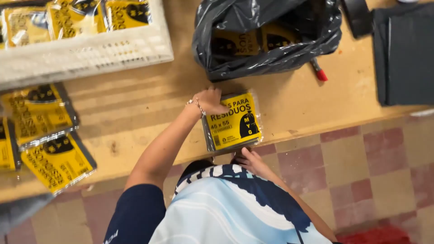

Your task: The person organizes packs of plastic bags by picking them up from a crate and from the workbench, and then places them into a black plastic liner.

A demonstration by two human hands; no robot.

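A flat yellow and black packet (233,122) in clear wrap lies at the near edge of a wooden table (135,113). My left hand (210,100), a bracelet at its wrist, grips the packet's far left corner. My right hand (250,161) sits just below the table edge, fingers on the packet's near edge. Just beyond the packet, an open black plastic bag (266,38) holds more yellow packets.
A white tray (90,52) with yellow packets stands at the far left. Loose packets (56,160) lie at the left. A red-tipped marker (320,72) pokes out beside the bag. Folded dark sheets (402,54) are stacked at the right. Below is a tiled floor (375,171).
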